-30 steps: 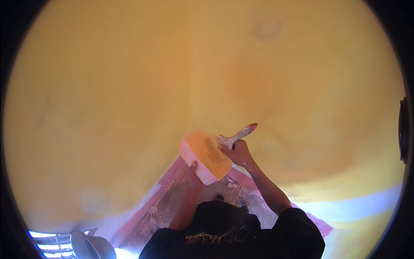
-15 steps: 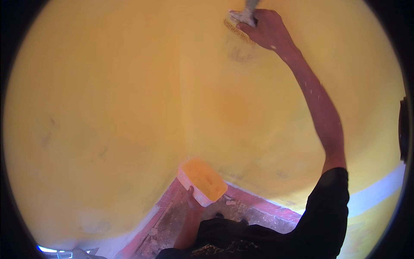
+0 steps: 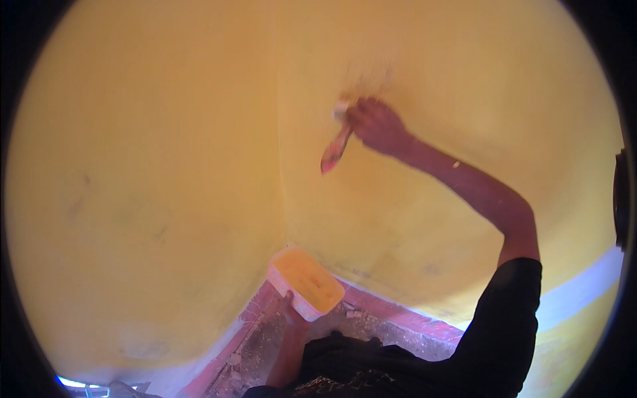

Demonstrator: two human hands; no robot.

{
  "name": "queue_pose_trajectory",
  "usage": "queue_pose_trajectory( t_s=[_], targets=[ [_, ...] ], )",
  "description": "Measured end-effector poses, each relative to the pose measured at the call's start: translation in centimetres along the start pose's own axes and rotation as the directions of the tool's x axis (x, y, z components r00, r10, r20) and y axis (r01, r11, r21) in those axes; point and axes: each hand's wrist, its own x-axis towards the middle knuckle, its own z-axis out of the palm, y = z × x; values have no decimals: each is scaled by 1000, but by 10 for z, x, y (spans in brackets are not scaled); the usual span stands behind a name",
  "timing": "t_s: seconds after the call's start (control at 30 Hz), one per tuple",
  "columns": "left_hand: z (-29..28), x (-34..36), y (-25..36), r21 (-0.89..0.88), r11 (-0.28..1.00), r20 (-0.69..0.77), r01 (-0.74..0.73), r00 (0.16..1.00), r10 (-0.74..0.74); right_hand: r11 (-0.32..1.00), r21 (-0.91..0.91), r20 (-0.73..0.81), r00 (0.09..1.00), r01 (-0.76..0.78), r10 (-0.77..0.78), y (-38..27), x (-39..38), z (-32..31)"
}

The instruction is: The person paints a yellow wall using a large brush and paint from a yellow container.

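Note:
My right hand (image 3: 375, 123) is closed on a paintbrush (image 3: 337, 151) against the yellow wall (image 3: 438, 93) right of the corner. The pink-tipped handle points down-left; the brush head is blurred and partly behind my fingers, with faint streaks on the wall above it. My left hand (image 3: 292, 312), low in the view, grips the side of a pale pink plastic tub (image 3: 305, 282) with yellow-orange paint in it, held just below where the two walls meet.
A pink skirting band (image 3: 405, 310) runs along both walls above a speckled, dusty floor (image 3: 259, 351). At the lower left rim are a bright slatted opening and a grey object (image 3: 123, 388). A dark object (image 3: 620, 199) sits at the far right edge.
My right hand has left the tub, reached high on the right wall, then moved down and left, turning the brush so its handle points down. The tub sits slightly lower in view.

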Motion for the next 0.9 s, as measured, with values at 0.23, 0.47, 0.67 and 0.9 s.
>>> queue_pose_trajectory(
  t_s=[0.23,0.47,0.67,0.9],
  targets=[
    [-19,1,-6,-19,998,-3,65,998,-65,925,254,228,947,-281,225,-18,-19,16],
    [1,-4,-8,-8,999,-41,52,998,-53,941,-75,1,944,-329,330,113,24,-56],
    [5,-5,-1,-4,997,-7,75,997,-76,990,119,138,988,-79,62,25,-47,-21],
    [-5,-2,-1,-1,996,45,85,995,-85,887,95,196,882,-452,429,83,-23,-51]
  ],
)
